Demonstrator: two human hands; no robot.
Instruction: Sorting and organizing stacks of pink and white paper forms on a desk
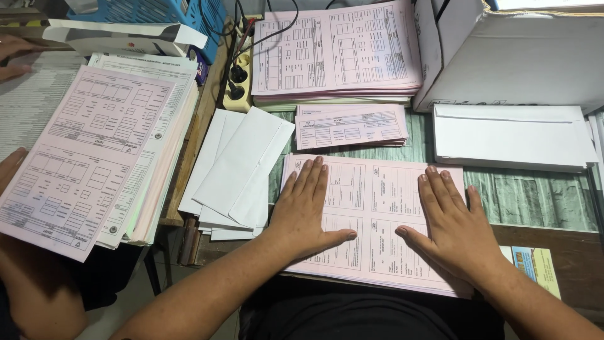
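My left hand lies flat, fingers spread, on the left half of a stack of pink printed forms at the near edge of the desk. On the right half of that stack my right hand rests flat in the same way. The two thumbs point toward each other over the middle of the top sheet. Neither hand grips anything. Loose white envelopes lie fanned just left of my left hand.
A tall stack of pink forms and a smaller pink pile sit behind. A stack of white envelopes and a white box stand at right. Another person's hands are by a pink form pile at left. A power strip lies nearby.
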